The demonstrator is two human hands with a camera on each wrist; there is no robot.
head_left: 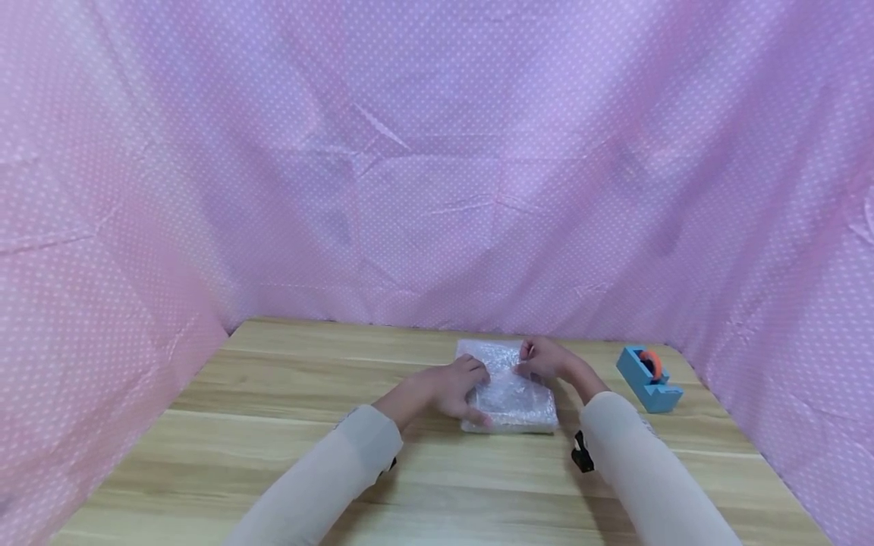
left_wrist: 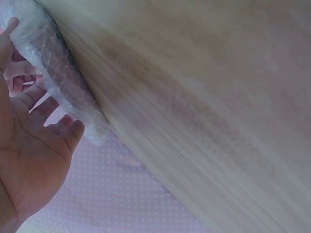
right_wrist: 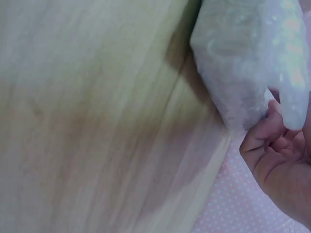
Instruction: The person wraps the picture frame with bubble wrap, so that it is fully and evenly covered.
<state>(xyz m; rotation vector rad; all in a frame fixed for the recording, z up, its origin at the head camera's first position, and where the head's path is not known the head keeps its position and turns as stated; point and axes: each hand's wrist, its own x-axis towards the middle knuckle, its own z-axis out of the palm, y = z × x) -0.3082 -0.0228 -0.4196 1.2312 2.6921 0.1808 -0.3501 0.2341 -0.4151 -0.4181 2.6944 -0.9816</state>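
A flat package in clear bubble wrap [head_left: 508, 398] lies on the wooden table between both hands. My left hand [head_left: 456, 387] rests on its left side with the fingers spread, thumb near the front edge. In the left wrist view the fingertips of that hand [left_wrist: 34, 141] lie along the wrap's edge, the fingers only loosely bent. At the package's far right, my right hand [head_left: 546, 359] pinches a loose flap of the wrap. The right wrist view has this flap [right_wrist: 294, 92] standing up beside the curled fingers [right_wrist: 262, 136]. Whatever is inside the wrap is hidden.
A blue tape dispenser [head_left: 649, 383] with an orange-cored roll [head_left: 652, 364] stands at the table's right. Pink polka-dot cloth [head_left: 437, 189] hangs behind and on both sides of the wooden table [head_left: 273, 425]. A black strap part [head_left: 582, 453] shows under the right sleeve.
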